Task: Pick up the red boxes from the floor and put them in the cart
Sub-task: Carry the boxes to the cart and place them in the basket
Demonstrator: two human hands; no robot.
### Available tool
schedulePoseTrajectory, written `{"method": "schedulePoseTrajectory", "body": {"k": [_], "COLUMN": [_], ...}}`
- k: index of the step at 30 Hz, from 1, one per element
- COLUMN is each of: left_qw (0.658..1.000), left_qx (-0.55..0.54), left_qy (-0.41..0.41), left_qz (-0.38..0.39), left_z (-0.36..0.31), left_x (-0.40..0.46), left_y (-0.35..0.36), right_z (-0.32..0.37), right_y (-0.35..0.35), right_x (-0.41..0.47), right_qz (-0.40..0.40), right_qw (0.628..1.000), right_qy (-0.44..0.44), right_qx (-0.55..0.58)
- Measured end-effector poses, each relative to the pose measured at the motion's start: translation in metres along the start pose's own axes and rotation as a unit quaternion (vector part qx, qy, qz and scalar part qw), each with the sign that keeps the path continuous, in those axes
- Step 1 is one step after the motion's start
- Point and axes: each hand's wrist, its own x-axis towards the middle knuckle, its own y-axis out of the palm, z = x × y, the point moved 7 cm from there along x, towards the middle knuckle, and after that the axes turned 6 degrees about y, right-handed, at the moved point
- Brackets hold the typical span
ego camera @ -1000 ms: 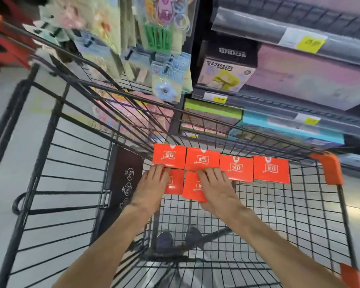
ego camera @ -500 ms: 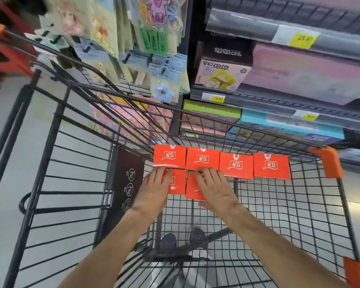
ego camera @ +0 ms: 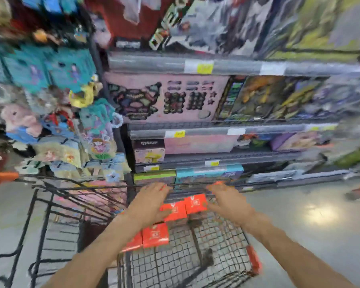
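Observation:
The view is blurred by motion. Several red boxes lie on the wire floor of the black cart: two in the far row and two nearer me. My left hand hovers flat over the far row's left end, fingers spread, reaching toward the cart's far rim. My right hand is to the right of the far boxes, also flat with its fingers apart. Neither hand grips a box. My left forearm covers part of the near boxes.
Store shelves with toy boxes stand right behind the cart. Hanging toys crowd the rack at the left. The cart has orange corner guards. Glossy grey floor lies to the right.
The camera has swung upward and the picture blurred. Both hands have come off the two near boxes and moved apart toward the cart's far rim. The boxes stay in the cart.

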Motion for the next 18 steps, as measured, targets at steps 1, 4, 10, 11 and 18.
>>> {"method": "schedulePoseTrajectory", "body": {"k": [1, 4, 10, 11, 18], "left_qw": [1.0, 0.993, 0.973, 0.966, 0.923], "left_qx": [0.001, 0.008, 0.013, 0.024, 0.06], "left_qy": [0.026, 0.109, 0.222, 0.245, 0.367], "left_qz": [-0.015, -0.042, -0.065, -0.072, -0.101], "left_z": [-0.022, -0.098, -0.278, -0.311, -0.543], "left_x": [0.016, 0.069, 0.165, 0.181, 0.278], "left_y": [-0.026, -0.095, -0.189, -0.198, -0.222], "right_z": [-0.02, -0.089, -0.256, -0.281, -0.45], "right_y": [-0.029, -0.101, -0.193, -0.205, -0.26], "right_x": [-0.017, -0.073, -0.204, -0.228, -0.382], "right_qz": [-0.017, -0.075, -0.135, -0.145, -0.208], "right_qw": [1.0, 0.995, 0.972, 0.967, 0.925], "right_qy": [0.018, 0.06, 0.193, 0.206, 0.318], "right_qx": [0.002, -0.006, 0.019, 0.026, 0.015]}}
